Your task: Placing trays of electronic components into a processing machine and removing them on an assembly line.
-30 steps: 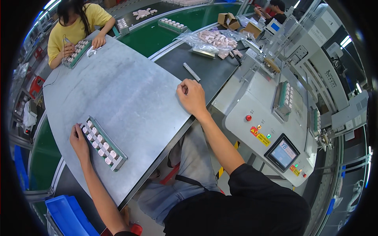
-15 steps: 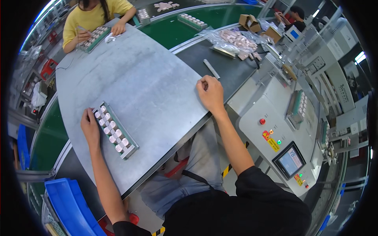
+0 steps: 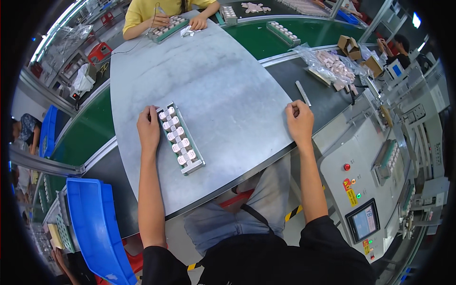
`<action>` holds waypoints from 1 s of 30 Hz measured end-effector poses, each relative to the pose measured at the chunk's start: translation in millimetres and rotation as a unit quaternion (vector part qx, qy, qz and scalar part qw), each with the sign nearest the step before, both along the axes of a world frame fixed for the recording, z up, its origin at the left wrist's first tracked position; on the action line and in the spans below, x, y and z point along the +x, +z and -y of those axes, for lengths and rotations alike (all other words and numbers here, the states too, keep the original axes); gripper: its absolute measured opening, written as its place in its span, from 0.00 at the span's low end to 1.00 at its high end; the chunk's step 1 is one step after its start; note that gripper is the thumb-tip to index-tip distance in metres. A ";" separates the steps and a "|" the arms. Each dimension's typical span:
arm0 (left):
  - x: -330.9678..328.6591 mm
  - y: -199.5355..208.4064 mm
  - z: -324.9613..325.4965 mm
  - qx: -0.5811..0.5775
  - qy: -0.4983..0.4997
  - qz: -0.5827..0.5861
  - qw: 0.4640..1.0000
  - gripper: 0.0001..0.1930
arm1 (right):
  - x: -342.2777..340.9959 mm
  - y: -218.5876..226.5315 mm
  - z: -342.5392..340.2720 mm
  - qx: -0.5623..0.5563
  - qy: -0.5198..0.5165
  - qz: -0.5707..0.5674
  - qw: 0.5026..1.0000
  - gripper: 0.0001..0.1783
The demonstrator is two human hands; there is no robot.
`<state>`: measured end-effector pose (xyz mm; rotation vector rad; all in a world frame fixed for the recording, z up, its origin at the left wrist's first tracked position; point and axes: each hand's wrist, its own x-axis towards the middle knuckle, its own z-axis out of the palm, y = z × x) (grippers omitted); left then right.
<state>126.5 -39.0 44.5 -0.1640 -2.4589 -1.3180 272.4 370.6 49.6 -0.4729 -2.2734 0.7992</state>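
A long green-and-metal tray (image 3: 198, 154) holds paired rows of small pale pink blocks with grey pieces between them. It lies at a slant on the grey metal tabletop (image 3: 237, 114). Just left of the tray's far end rests my left hand (image 3: 148, 129), its fingers curled in; no object shows in it. My right hand (image 3: 300, 124) lies at the table's right edge, loosely closed with nothing visible inside. Beyond it, a thin pale bar (image 3: 302, 93) sits on the dark side surface.
Across the table, a person in a yellow top handles a similar tray (image 3: 167, 31). A green conveyor (image 3: 251, 35) curves behind. Pink pieces (image 3: 335, 66) spill from plastic bags at far right. A machine panel with a screen (image 3: 363, 223) stands right; a blue bin (image 3: 92, 223) stands left.
My view has swung left, so the whole scene sits further right in the picture. Both hands stay curled in nearly the same places, and the tray remains beside my left hand.
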 end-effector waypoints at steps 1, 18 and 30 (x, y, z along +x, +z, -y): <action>-0.3 0.3 -0.7 0.006 0.000 0.006 1.000 0.17 | -0.4 1.1 0.3 -0.003 -0.002 0.009 1.000 0.09; 0.5 6.6 -0.7 0.006 0.004 0.028 1.000 0.15 | -125.3 29.5 -100.7 0.118 0.096 0.107 0.983 0.14; 12.3 19.9 -9.6 0.034 0.027 0.069 0.997 0.14 | -318.0 -0.8 -196.9 0.354 -0.075 0.198 0.911 0.39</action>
